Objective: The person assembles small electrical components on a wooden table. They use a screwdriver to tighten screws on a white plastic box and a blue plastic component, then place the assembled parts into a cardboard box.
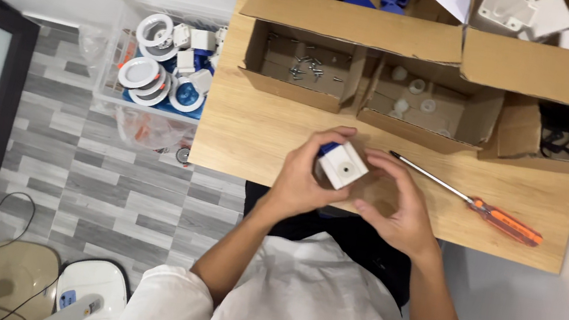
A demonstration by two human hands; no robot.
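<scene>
Two hands, one white-and-blue socket block.
Left hand (301,178) and right hand (399,205) clasp the socket block (341,165), fingers curled around it; one orange-handled screwdriver (472,202) lies beside them.

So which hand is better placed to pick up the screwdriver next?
Probably the right hand. The screwdriver lies on the table just beyond it, on its side. The left hand grips the white and blue block from the far side and could keep holding it.

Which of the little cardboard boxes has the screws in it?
The left small cardboard box, straight above the left hand. Small dark metal screws lie scattered on its floor, while the middle box beside it holds only pale round white rings.
</scene>
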